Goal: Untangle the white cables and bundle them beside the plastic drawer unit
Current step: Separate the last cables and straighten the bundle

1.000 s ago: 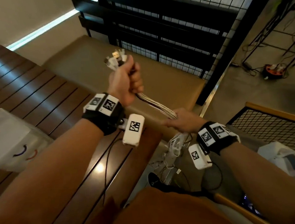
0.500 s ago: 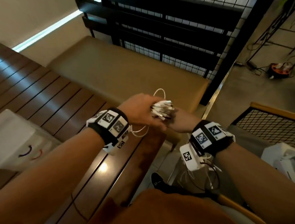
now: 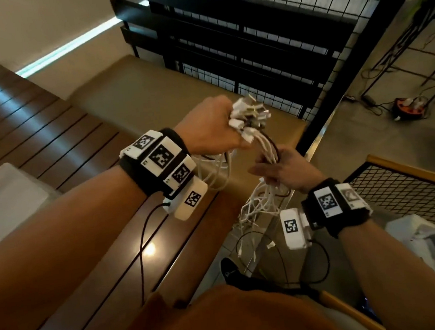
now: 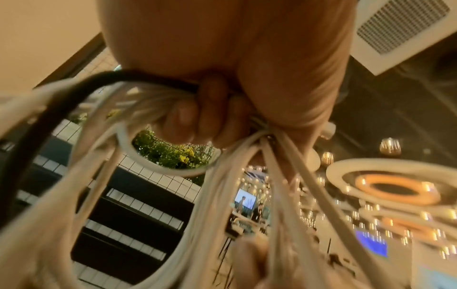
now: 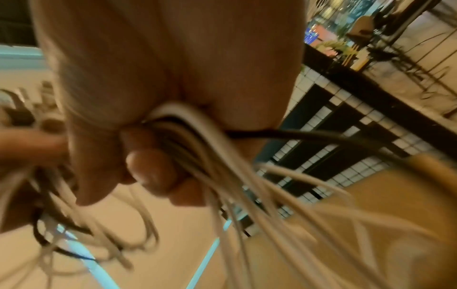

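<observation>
A bunch of white cables with one black cable among them runs between my two hands. My left hand grips the bunch just below its plug ends, which fan out above the fist; a loop of cable hangs under that wrist. My right hand grips the same bunch lower down, and the loose ends dangle below it. The left wrist view shows curled fingers round the white cables. The right wrist view shows fingers round the strands. The plastic drawer unit stands at the left edge.
I stand over a dark slatted wooden surface with a tan padded bench beyond it. A black wire-grid railing rises behind. A mesh-topped frame and a white object lie right. An orange cable reel sits on the floor.
A second ago the bunch was stretched between a raised left hand and a low right hand. The hands then came together, and now they have drawn slightly apart with a loop under the left wrist.
</observation>
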### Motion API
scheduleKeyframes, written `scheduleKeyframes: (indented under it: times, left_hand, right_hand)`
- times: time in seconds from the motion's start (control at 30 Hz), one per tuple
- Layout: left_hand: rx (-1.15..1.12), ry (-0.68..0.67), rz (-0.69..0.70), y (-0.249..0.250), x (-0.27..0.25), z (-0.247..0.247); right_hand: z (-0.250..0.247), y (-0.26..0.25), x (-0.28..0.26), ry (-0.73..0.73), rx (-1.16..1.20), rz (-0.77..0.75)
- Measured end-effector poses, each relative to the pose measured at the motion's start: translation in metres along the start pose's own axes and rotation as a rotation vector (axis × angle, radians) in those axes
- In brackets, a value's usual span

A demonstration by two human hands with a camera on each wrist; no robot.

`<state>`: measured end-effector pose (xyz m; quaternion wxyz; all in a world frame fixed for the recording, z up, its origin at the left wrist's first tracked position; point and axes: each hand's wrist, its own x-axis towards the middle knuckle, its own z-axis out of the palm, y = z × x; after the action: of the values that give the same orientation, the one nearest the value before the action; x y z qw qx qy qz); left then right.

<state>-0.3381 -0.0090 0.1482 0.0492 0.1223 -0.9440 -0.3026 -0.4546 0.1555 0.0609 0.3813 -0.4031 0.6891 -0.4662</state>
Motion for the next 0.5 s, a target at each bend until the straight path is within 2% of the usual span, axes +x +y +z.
scheduleKeyframes:
  times: [0.07, 0.17, 0.3, 0.4, 0.5]
  left_hand:
    - [-0.186, 0.123, -0.021, 0.003, 0.0, -0.01]
    - [-0.292, 0.261, -0.053, 0.003, -0.003, -0.023]
    - [-0.488, 0.416, -0.09, 0.003, -0.01, -0.033]
    - [-0.454, 0.417, -0.074, 0.001, -0.016, -0.038]
    - [-0.376, 0.39, -0.108, -0.002, -0.018, -0.037]
  right_hand:
    - [0.007, 0.027, -0.001, 0.077, -0.045, 0.087]
    - [0.015, 0.07, -0.001, 0.174, -0.098, 0.219]
    - [0.025, 0.121, -0.006, 0.159, -0.203, 0.395]
    - [0.026, 0.16, -0.014, 0.071, -0.347, 0.579]
    - [0.018, 0.182, -0.022, 0.028, -0.59, 0.646]
